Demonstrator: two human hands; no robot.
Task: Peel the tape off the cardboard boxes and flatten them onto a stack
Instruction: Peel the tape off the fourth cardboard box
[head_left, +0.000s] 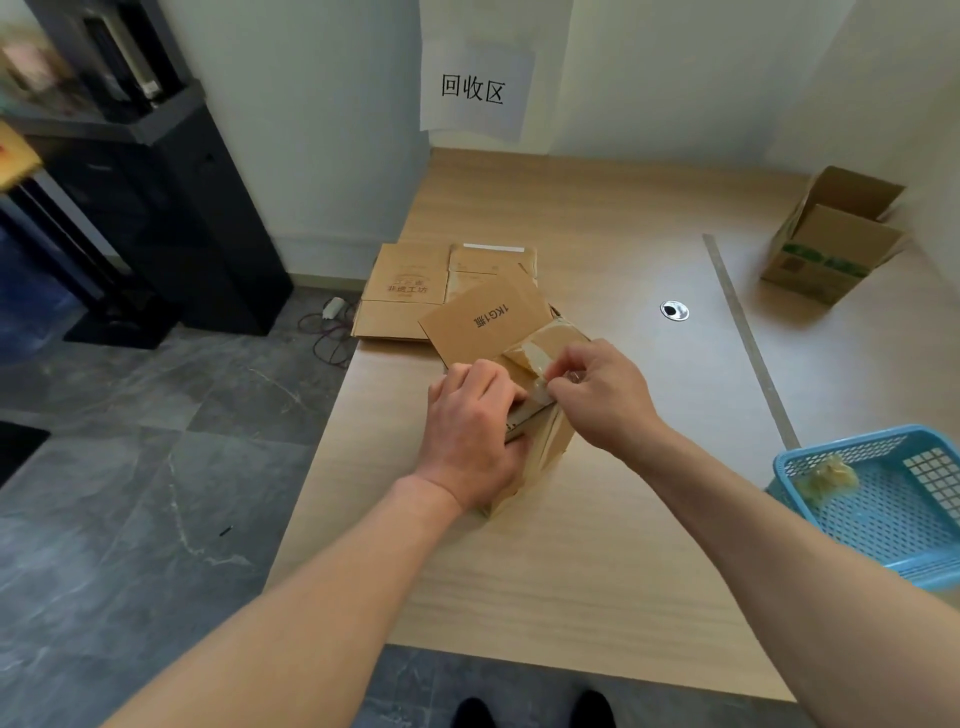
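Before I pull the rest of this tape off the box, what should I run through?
1. Box steadied: ok. The left hand grips the box at its near top edge.
2. Grip on the tape: ok. The right hand pinches the lifted end of the tape.
3. Tape fully free: not ok. The strip is stuck along the box top and down its side.
4. Scrap drop-off: ok. The basket sits to the right and holds a tape wad.
5. Flattened stack ready: ok. It lies just beyond the box.
6. Tape under the box: cannot tell, the underside is hidden.
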